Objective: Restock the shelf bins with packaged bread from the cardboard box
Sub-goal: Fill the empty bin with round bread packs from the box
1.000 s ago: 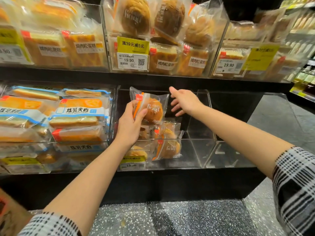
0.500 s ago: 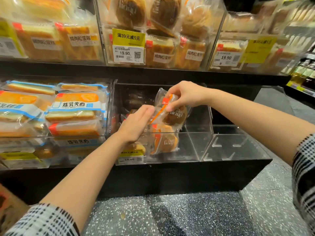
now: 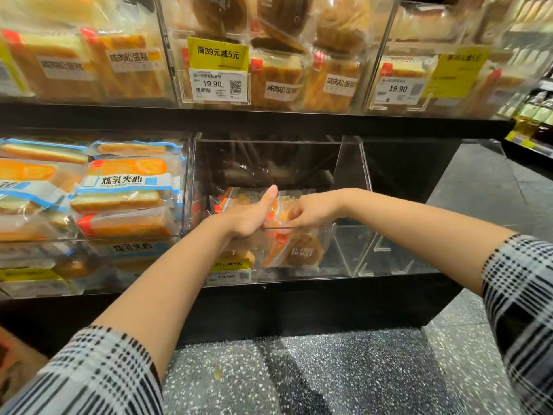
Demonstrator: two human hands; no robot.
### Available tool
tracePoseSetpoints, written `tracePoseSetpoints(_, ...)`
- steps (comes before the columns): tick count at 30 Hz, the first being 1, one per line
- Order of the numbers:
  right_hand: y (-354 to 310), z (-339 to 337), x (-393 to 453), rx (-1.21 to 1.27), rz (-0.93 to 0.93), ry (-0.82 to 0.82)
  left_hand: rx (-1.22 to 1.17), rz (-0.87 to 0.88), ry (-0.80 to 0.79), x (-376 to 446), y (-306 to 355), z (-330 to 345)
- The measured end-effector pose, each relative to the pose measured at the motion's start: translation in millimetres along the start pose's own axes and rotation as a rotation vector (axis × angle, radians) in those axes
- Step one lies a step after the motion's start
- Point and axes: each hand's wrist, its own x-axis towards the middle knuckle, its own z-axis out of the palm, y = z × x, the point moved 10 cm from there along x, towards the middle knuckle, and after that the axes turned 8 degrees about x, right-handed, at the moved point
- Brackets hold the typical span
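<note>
While both hands pinch one bread packet [image 3: 276, 215] inside the clear bin [image 3: 348, 172], left hand [image 3: 248, 218] thumb up, right hand [image 3: 311, 212] fingers curled, price tag [image 3: 228, 276] reading 19.90 (yellow strip above it).

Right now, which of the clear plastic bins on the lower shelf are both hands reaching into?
The middle clear bin, holding round brown buns. Both the left hand and right hand are inside it.

**Two hands in a clear shelf bin**

Both hands reach into a clear acrylic bin [image 3: 347, 163] on the lower shelf. The left hand [image 3: 248, 218], thumb raised, and the right hand [image 3: 311, 212] grip a wrapped bread packet [image 3: 276, 209] above another round bun packet [image 3: 300, 251].
</note>
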Motion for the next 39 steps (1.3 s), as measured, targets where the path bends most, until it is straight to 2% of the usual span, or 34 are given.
tracePoseSetpoints(4,-5.9,-8.0,-0.3,0.074,-0.043,0.036,0.025,-0.008,0.015,-0.1,-0.6,-3.1)
tracePoseSetpoints(7,-10.2,-7.8,5.0,0.03,-0.069,0.097,0.046,0.014,0.005,-1.6,3.1,-1.8)
tracePoseSetpoints(17,-7.9,-1.4,30.5,-0.041,0.06,0.141,0.013,0.029,0.061,-8.1,7.7,-5.6)
tracePoseSetpoints(20,1.2,-3.8,23.4,0.13,0.058,0.097,0.068,0.03,0.075,-8.8,10.3,-5.6)
tracePoseSetpoints(22,11.8,-19.8,12.6,0.202,0.061,0.186,0.17,0.068,0.095,-6.5,14.9,-6.8)
tracePoseSetpoints(24,29.7,-35.3,4.6,0.144,0.139,0.298,0.236,0.1,0.105,-8.2,21.0,-7.2)
tracePoseSetpoints(25,38.6,-33.0,3.2,0.152,0.2,0.28,0.214,0.085,0.099,-8.5,20.1,-8.5)
tracePoseSetpoints(28,46.7,-3.4,3.9,0.318,0.305,0.09,0.255,0.059,0.047,-4.7,19.5,-6.0)
tracePoseSetpoints(34,30.5,-3.7,16.4,0.24,0.254,0.156,0.308,-0.052,0.074,5.8,10.2,-9.2)
tracePoseSetpoints(39,29.0,-4.7,3.9,0.286,0.268,0.201,0.249,-0.098,0.248,-11.4,12.5,-22.7)
